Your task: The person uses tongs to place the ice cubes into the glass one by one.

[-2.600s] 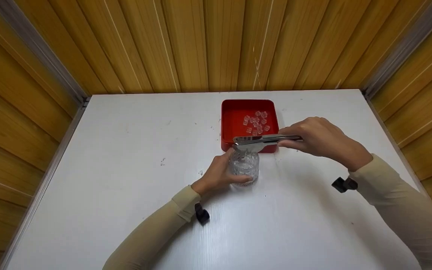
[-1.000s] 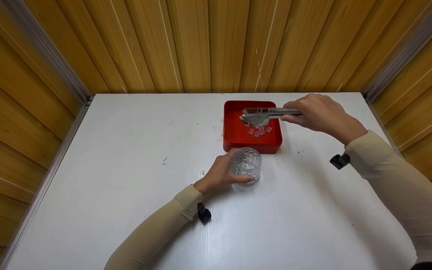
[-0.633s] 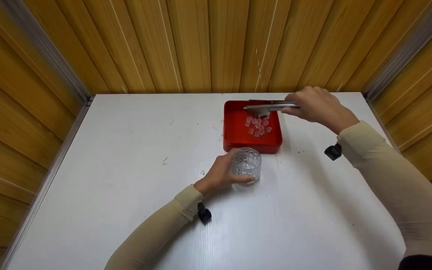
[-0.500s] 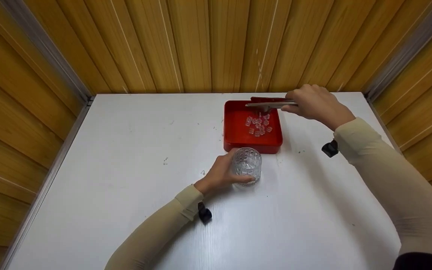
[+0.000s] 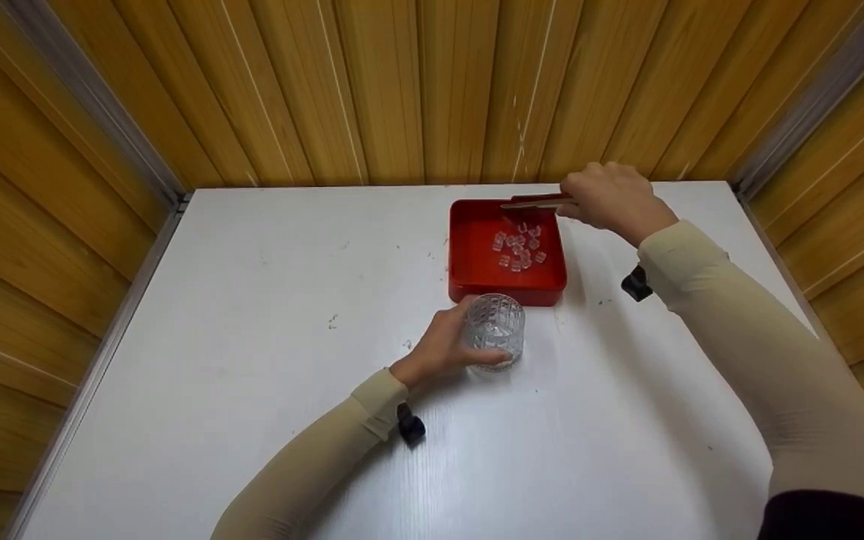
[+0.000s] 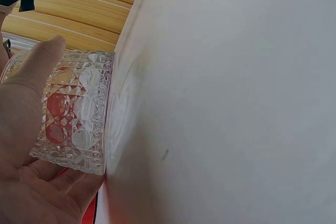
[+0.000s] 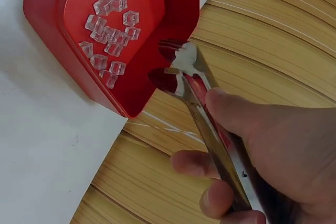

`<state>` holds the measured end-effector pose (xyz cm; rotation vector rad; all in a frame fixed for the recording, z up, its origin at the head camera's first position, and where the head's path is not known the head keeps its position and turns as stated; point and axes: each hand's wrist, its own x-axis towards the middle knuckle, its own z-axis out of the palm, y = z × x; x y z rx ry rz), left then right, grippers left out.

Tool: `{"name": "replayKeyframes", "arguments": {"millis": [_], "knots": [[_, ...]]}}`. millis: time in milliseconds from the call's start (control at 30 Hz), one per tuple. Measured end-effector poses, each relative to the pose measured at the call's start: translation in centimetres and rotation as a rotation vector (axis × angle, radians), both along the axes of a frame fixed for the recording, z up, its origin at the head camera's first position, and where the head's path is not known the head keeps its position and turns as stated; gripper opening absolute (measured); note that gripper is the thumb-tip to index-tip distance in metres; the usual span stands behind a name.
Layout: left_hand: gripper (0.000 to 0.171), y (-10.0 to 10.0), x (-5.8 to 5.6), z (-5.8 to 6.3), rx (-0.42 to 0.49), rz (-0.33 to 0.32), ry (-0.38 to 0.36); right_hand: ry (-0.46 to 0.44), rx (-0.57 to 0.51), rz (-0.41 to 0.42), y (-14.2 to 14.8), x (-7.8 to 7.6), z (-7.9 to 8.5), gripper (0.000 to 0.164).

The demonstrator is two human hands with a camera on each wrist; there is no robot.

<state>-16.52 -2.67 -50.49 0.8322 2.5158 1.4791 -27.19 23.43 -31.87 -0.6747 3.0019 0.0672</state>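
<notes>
My right hand (image 5: pixel 612 196) grips tongs (image 7: pixel 212 142), my left (image 5: pixel 441 349) a glass (image 5: pixel 505 322), at the far and near edges of the tray (image 5: pixel 469 251), whose cubes (image 7: pixel 111 35), probably light and slick, best pinch across flat faces.

Right hand (image 5: pixel 612 195) carried the tongs (image 5: pixel 541 202) from above the glass (image 5: pixel 494 330) to the far edge of the red tray (image 5: pixel 469 244).

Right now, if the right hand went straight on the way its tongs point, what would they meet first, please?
Probably the red square tray: the metal tongs in the right hand point across its interior, beside the clear cubes. The tips' height is unclear, so they may instead pass above it.
</notes>
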Motion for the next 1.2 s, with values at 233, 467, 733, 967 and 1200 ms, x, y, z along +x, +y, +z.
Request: {"name": "replayKeyframes", "arguments": {"millis": [233, 467, 733, 967, 1200], "knots": [[0.085, 0.0, 0.0, 0.0, -0.001, -0.007, 0.019, 0.005, 0.051, -0.039, -1.2, -0.3, 0.1, 0.023], [0.084, 0.1, 0.1, 0.0, 0.025, -0.009, 0.004, 0.011, 0.126, -0.056, -2.2, -0.1, -0.2, 0.024], [0.086, 0.3, 0.2, -0.1, 0.038, -0.022, -0.002, 0.038, 0.166, -0.072, -2.8, 0.2, -0.8, 0.02], [0.085, 0.3, 0.2, 0.1, 0.036, -0.023, -0.007, 0.119, 0.206, -0.061, -3.0, 0.3, -1.6, 0.017], [0.083, 0.3, 0.2, 0.0, 0.029, -0.024, 0.008, 0.118, 0.228, -0.079, -3.1, 0.3, -2.2, 0.018]]}}
